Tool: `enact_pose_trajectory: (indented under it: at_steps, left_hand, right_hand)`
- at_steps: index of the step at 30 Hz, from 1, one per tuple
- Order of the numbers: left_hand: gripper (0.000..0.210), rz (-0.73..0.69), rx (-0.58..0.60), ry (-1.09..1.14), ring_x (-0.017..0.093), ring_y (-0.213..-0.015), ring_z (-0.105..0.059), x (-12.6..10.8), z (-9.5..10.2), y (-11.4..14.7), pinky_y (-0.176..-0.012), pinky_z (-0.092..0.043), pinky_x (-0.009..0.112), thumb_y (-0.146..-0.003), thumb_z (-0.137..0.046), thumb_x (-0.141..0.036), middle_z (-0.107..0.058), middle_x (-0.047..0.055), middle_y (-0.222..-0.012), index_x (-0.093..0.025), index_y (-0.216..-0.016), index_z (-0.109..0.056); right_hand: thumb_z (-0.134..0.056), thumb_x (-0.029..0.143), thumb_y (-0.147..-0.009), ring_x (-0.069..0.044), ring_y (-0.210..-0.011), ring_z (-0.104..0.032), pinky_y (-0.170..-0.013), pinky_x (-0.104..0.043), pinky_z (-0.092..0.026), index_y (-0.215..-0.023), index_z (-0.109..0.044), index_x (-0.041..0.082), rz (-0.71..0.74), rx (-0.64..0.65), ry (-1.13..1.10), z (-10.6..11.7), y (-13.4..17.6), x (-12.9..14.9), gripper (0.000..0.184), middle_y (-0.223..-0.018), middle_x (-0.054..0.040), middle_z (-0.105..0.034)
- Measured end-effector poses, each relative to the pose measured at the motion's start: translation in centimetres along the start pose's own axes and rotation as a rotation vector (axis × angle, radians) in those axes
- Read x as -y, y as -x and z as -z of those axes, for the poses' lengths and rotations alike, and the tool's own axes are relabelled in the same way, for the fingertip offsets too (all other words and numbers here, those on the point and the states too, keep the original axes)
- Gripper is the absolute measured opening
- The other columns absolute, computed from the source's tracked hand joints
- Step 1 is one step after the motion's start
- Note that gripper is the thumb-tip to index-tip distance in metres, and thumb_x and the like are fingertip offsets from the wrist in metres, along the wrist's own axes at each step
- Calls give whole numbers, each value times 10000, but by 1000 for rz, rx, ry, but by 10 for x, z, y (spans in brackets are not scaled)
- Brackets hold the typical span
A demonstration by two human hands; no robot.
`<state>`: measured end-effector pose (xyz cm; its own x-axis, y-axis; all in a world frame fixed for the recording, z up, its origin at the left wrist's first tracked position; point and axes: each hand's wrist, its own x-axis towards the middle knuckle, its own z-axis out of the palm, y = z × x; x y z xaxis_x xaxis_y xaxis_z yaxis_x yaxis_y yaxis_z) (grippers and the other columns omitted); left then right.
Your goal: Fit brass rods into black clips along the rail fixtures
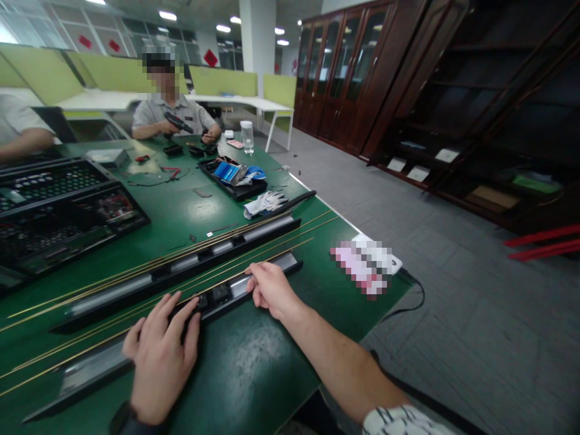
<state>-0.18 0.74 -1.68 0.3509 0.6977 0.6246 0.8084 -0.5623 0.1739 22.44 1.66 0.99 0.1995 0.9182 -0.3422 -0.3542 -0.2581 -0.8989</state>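
Channel (pixel 238 301): black and silver-lined, was placed aslant on the near part of the green table (pixel 254 362), beneath both hands; black blocks (pixel 222 293) were seated within it.
Gold-coloured rod (pixel 290 250): was laid along the channel's far side.
Left hand (pixel 163 353): was arched over the channel, fingers parted; whether anything was gripped could not be told.
Right hand (pixel 272 290): was held at the rod, fingers partly curled; a firm pinch could not be confirmed.
Handling: was judged best kept light and even, the channel being steadied from the left while the rod was guided by fingertips, since so thin a length might easily be bowed.
Tray (pixel 226 189): was loaded with blue and silvery items (pixel 230 173), not further identifiable.
Perforated case (pixel 58 181): a circuit board (pixel 115 205) was housed towards its right end.
Lidded jar (pixel 247 138): was stood beyond the tray; any contents could not be made out.
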Motion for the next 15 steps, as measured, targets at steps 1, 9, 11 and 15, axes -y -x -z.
enact_pose_trajectory:
  at_steps: [1, 9, 11, 15]
  left_hand:
    - [333, 3, 1, 1, 320, -1340, -502, 0, 0, 0, -1095, -318, 501, -913, -592, -253, -565, 150, -1399, -234, -1246, -608]
    - [317, 40, 8, 9, 308, -1365, -476, -2, 0, 1, -1128, -273, 503, -923, -582, -243, -570, 144, -1393, -236, -1238, -620]
    - [307, 53, 16, 13, 292, -1360, -484, -3, 1, 1, -1128, -268, 495, -930, -571, -233, -576, 133, -1391, -246, -1231, -627]
    - [294, 107, 27, 15, 278, -1362, -482, -7, 3, 1, -1124, -256, 495, -942, -555, -226, -586, 112, -1390, -274, -1218, -644]
  right_hand:
    - [-569, 391, -899, -71, -264, -439, -253, -171, -146, -902, -595, 169, -1, -1, 2, 0, 0, 0, 224, -541, 43, -605]
    - [-572, 411, -887, -66, -268, -440, -252, -168, -149, -926, -594, 169, 19, -12, 40, -1, 2, 1, 247, -549, 44, -604]
    - [-574, 413, -884, -68, -267, -436, -248, -172, -141, -923, -593, 168, 28, -30, 45, -1, 3, 2, 249, -552, 41, -603]
    - [-605, 416, -867, -66, -268, -425, -245, -168, -152, -912, -612, 156, 54, -27, 58, -2, 4, 2, 264, -566, 28, -607]
